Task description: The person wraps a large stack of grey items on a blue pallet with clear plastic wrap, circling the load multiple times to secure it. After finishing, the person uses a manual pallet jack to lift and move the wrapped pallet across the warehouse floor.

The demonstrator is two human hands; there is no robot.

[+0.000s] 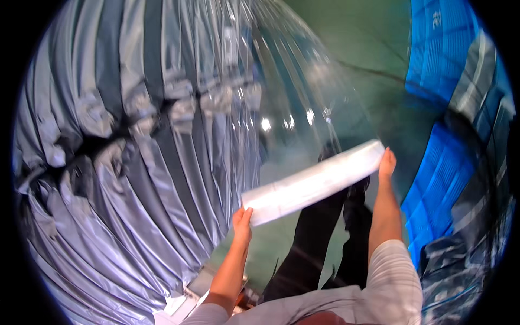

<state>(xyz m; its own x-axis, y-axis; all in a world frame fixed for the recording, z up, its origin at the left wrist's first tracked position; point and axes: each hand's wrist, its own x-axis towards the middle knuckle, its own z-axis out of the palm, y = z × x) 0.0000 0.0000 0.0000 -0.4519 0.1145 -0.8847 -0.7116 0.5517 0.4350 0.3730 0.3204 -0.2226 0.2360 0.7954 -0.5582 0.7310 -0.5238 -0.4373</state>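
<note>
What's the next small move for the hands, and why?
Probably ease the roll slightly away from the silver material to tension the film: left hand and right hand grip its two ends, and the film spreading from it toward that material shows long creases.

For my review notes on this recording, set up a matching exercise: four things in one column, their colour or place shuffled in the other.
1. long roll
2. left hand
3. folded material
4. crates

A. bright blue, picture's right side
B. silvery grey, picture's left side
C. whitish, held at both ends
D. gripping the roll's lower-left end

Pairs: 1-C, 2-D, 3-B, 4-A
</note>
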